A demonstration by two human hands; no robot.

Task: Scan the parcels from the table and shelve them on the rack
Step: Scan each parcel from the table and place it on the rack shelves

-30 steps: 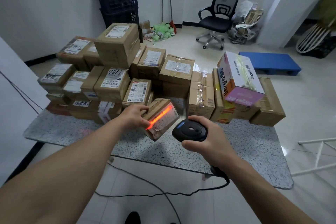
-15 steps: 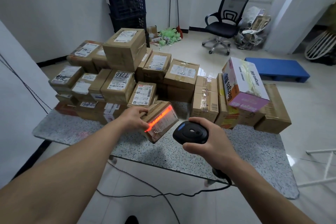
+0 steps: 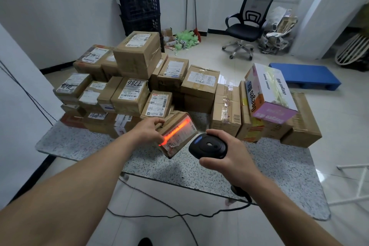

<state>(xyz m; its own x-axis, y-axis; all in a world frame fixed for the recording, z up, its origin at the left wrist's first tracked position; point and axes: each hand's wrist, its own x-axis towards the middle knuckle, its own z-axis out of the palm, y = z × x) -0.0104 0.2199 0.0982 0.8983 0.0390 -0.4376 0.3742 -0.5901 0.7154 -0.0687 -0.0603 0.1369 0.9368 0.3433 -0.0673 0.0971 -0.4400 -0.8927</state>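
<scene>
Small brown cardboard parcel [image 3: 180, 138] is held tilted over the near part of the grey speckled stone-look tabletop [image 3: 259, 168], its white printed label facing upward. Contact of its lower corner with the top cannot be determined. Its left edge is gripped by the left hand [image 3: 148, 131], fingers curled round it. A black rounded plastic scanner [image 3: 208, 146] is clasped by the right hand [image 3: 231, 158], fingers wrapped about its body. An orange-red light bar [image 3: 175, 130] is cast across the label. Taped rectangular cardboard boxes [image 3: 137, 56] are stacked behind.

Head view, looking down over table [image 3: 139, 158]
</scene>
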